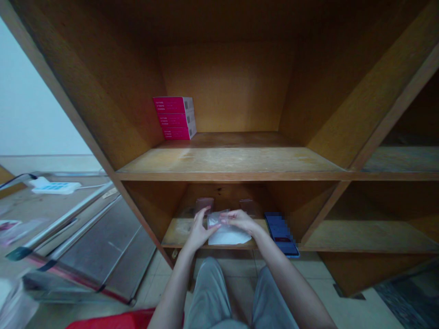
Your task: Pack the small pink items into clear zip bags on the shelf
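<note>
Both hands are at the lower shelf, around a clear plastic packet [215, 219]; its contents are hard to make out. My left hand [199, 230] holds the packet's left side, thumb and fingers curved about it. From the right, the fingers of my right hand [242, 220] close on the same packet. Beneath it lies a white sheet [229, 235], apparently paper, reaching the shelf's front edge. Two other clear plastic packets stand farther back, one at the left [205, 204] and one at the right [246, 204].
A blue phone-like device [281, 235] lies right of my hands, partly over the shelf edge. Three stacked pink boxes [174, 119] stand on the upper shelf [233, 157]. At left is a metal-edged table [78, 228] with a white power strip [56, 185]. Something red [113, 319] is below.
</note>
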The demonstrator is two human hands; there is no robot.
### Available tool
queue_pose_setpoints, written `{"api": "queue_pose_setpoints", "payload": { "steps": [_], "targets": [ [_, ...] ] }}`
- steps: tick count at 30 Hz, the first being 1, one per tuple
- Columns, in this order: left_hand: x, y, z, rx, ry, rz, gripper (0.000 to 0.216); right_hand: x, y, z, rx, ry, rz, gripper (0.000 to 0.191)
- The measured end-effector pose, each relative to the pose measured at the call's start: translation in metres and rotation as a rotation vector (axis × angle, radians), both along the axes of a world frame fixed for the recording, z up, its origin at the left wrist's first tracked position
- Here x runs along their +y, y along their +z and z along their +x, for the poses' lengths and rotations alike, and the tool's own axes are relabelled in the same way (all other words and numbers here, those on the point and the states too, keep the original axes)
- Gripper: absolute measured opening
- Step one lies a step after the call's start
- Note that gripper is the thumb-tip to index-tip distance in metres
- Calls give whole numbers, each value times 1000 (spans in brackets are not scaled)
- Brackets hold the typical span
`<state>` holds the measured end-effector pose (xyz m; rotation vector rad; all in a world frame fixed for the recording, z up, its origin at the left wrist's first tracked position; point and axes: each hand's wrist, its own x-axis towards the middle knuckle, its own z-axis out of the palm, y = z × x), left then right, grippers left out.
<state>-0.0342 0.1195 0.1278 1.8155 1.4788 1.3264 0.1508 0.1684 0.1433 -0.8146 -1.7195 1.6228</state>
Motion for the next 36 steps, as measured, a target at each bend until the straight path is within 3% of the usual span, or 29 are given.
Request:
{"api": "queue_pose_setpoints", "payload": {
  "steps": [3, 6, 19, 23, 28, 32, 36],
  "targets": [
    [-1, 9, 2, 233, -158, 15, 70, 1, -3, -1, 0, 44, 30, 40],
    [2, 10, 7, 336, -211, 7, 72, 3, -8, -3, 11, 98, 39, 36],
    [10, -2, 13, 241, -226, 23, 55, 0, -11, -5, -22, 83, 27, 30],
    [16, -3, 6, 213, -206, 14, 52, 2, -18, -4, 41, -14, -17, 32],
    [19, 1, -5, 205, -186, -35, 51, 10, -32, -1, 243, -223, -189, 35],
    [19, -1, -9, 204, -173, -86, 53, 18, -48, -7, 324, -470, -176, 34],
    [25, -13, -12, 216, -179, -105, 54, 23, -58, -24, 323, -590, -143, 39]
  ]
}}
